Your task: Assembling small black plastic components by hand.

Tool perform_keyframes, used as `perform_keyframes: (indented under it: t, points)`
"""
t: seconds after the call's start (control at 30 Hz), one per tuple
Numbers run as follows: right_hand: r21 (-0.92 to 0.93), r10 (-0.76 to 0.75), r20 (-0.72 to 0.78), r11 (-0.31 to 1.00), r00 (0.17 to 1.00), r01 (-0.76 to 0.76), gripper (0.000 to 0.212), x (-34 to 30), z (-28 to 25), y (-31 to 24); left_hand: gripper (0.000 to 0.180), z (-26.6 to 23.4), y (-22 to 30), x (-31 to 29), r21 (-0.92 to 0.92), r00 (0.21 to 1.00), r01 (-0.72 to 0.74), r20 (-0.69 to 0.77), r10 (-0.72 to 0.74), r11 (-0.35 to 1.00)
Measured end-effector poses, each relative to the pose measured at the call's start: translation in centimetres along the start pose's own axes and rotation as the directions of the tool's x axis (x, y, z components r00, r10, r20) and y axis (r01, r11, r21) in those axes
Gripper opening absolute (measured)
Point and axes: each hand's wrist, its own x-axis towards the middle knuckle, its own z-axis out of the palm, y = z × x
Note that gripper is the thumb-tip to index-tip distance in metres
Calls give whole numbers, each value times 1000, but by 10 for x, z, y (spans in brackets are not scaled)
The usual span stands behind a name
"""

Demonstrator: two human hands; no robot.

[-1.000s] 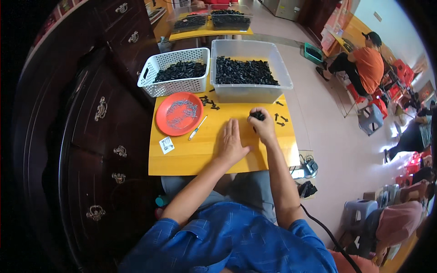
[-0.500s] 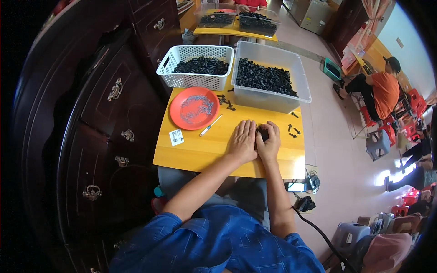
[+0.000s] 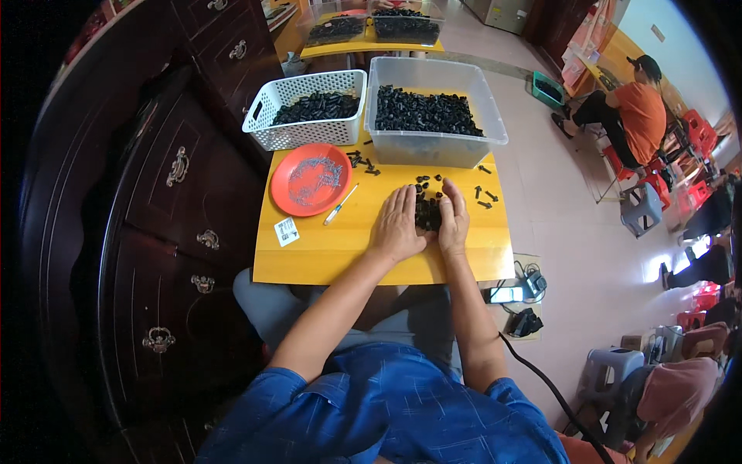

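A small heap of black plastic parts (image 3: pixel 427 211) lies on the yellow table between my two hands. Flat on the tabletop along the heap's left side rests my left hand (image 3: pixel 396 226), its fingers stretched out. My right hand (image 3: pixel 454 223) stands on edge at the right side, fingers extended and slightly bent, touching the heap. A few loose black pieces (image 3: pixel 422 184) have spilled just beyond the fingertips. Both palms face the heap, so its lower edges are partly hidden.
Behind the hands stand a white perforated basket (image 3: pixel 270 138) and a clear plastic bin (image 3: pixel 433 151), both holding many black parts. A red plate (image 3: pixel 282 193) of thin metal pins, a pen (image 3: pixel 341 205) and a white card (image 3: pixel 287 231) lie left. Black screw-shaped pieces (image 3: pixel 485 195) lie right.
My hands have moved apart from around the black parts, and a spread heap now shows between them. Several loose pieces lie beyond it. The whole view has shifted slightly.
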Motion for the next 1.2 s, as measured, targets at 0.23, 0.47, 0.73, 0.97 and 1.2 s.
perform_keyframes:
  t: [0.23,0.47,0.73,0.97,1.2]
  points:
    - [303,103,17,947,995,-103,53,0,-2,-5,84,15,-23,0,-357,991,-81,-132,36,931]
    - [404,121,56,905,991,-134,65,1,-2,1,71,43,-8,13,-625,985,-30,-153,-85,780]
    - [530,205,60,823,977,-205,75,2,-6,13,58,34,-32,-2,-900,955,-45,-166,-245,433]
    - [515,208,51,832,977,-204,77,1,-9,14,56,20,-17,-31,-939,949,19,-91,-302,343]
    - [421,98,149,894,984,-153,74,2,3,10,62,53,14,-9,-955,954,-69,-148,-261,289]
